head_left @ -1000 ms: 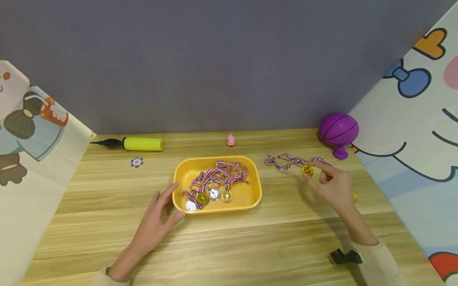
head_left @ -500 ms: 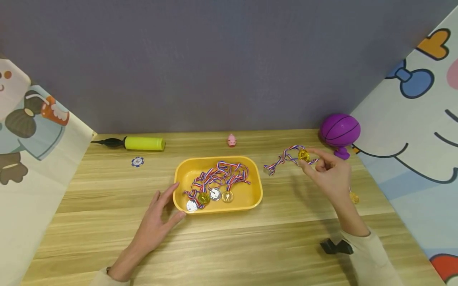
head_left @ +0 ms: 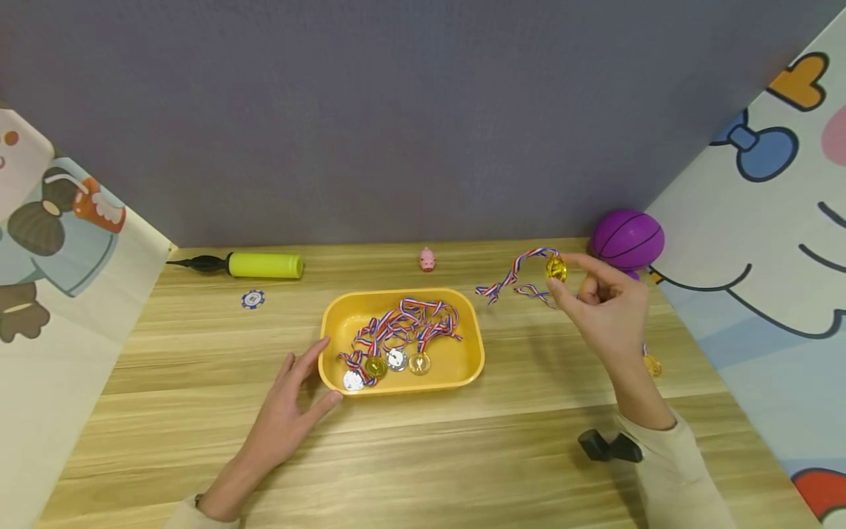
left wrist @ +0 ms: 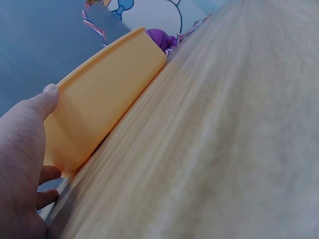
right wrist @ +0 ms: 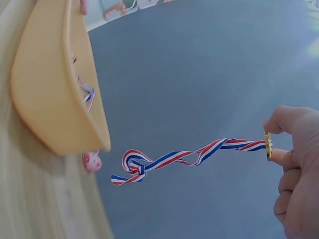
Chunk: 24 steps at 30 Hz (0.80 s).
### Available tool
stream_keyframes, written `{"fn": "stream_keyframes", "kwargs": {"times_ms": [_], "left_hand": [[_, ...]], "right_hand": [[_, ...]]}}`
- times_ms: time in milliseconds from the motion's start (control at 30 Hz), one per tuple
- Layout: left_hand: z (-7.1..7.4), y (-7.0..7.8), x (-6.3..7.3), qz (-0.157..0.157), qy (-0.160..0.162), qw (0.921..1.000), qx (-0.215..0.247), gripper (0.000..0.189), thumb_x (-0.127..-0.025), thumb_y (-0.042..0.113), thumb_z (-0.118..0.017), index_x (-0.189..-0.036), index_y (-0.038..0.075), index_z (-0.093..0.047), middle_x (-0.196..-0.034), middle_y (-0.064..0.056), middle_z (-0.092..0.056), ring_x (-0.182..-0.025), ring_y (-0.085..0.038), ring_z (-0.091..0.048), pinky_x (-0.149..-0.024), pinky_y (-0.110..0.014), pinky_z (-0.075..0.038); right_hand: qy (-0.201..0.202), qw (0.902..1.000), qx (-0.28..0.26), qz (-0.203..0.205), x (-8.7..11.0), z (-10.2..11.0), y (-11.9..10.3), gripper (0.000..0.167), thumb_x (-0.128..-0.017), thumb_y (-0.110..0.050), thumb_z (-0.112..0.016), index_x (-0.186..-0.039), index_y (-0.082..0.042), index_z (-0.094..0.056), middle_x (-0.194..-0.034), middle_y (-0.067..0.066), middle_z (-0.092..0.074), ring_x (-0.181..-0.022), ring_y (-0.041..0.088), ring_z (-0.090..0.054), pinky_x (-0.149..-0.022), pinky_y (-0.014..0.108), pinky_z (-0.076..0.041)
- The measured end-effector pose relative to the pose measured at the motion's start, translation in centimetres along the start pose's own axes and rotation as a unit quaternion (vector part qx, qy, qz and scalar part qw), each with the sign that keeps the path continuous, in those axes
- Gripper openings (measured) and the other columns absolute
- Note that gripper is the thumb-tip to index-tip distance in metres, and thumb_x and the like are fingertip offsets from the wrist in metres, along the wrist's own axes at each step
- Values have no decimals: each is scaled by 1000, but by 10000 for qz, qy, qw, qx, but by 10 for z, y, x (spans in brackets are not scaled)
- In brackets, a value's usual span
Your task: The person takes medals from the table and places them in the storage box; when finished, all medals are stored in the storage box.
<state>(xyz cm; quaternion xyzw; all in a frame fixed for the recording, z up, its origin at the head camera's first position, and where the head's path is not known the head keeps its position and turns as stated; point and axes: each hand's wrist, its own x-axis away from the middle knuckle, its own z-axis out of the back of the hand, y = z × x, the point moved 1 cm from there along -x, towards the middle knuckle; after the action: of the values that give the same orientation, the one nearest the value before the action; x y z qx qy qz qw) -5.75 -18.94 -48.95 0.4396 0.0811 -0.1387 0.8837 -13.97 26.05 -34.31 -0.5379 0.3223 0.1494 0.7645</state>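
Observation:
At the right, my right hand [head_left: 604, 308] pinches a gold medal [head_left: 556, 269] between thumb and index finger, above the table. Its red, white and blue ribbon [right wrist: 199, 154] trails out to the left, knotted near the end, as the right wrist view shows. A yellow tray [head_left: 463, 376] in the middle contains several gold and silver medals with tangled ribbons. My left hand [head_left: 284, 408] touches the tray's near left corner with extended fingers, the thumb at its rim. Another striped ribbon [head_left: 534, 292] lies behind the right hand, partly hidden.
Another gold medal [head_left: 653, 366] lies right of my right wrist. At the back are a purple ball [head_left: 626, 239], a small pink pig [head_left: 427, 259] and a yellow-green hand pump [head_left: 264, 265]. A poker chip [head_left: 252, 299] lies left of the tray. Walls enclose the table's back and sides.
My right hand has raised the gold medal up and slightly left, and its ribbon has lifted off the table. The left hand and the tray stay in place.

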Motion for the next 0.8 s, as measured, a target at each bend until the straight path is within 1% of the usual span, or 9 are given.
{"fn": "stream_keyframes", "kwargs": {"times_ms": [167,433,567,667,800], "left_hand": [[0,0,0,-6,0,10000,13,86,-99,27,-84,-173,27,-39,-162,-19,-59,-149,-49,-54,-138,-66,-11],[1,-1,0,-41,12,10000,-4,87,-99,27,-84,-174,27,-39,-163,-18,-58,-150,-48,-53,-138,-66,-11],[1,0,0,-21,4,10000,2,87,-99,27,-84,-174,27,-39,-164,-18,-57,-150,-48,-53,-138,-65,-11],[1,1,0,20,-13,10000,9,87,-99,28,-84,-174,28,-39,-165,-18,-56,-151,-48,-52,-138,-65,-11],[1,1,0,83,-49,10000,19,86,-100,29,-84,-174,28,-39,-165,-18,-56,-151,-49,-51,-138,-66,-10]], "right_hand": [[21,9996,-242,155,-3,-10,-13,31,-82,10,-88,-112,13,-80,-57,-4,-33,-50,4,-28,-43,21,-18],[-239,9989,-381,122,-4,-29,-27,34,-81,16,-85,-114,11,-81,-58,-2,-31,-51,7,-27,-43,21,-20],[-473,9978,-466,48,-3,-40,-25,33,-83,15,-85,-116,10,-81,-57,-1,-31,-51,8,-25,-43,23,-19],[-614,9970,-477,-28,1,-49,-19,34,-84,14,-86,-117,9,-81,-57,-2,-32,-51,5,-25,-43,24,-18],[-779,9966,-235,-126,10,-60,-11,34,-84,9,-89,-116,4,-83,-57,-4,-35,-53,-1,-27,-43,22,-19]]}}
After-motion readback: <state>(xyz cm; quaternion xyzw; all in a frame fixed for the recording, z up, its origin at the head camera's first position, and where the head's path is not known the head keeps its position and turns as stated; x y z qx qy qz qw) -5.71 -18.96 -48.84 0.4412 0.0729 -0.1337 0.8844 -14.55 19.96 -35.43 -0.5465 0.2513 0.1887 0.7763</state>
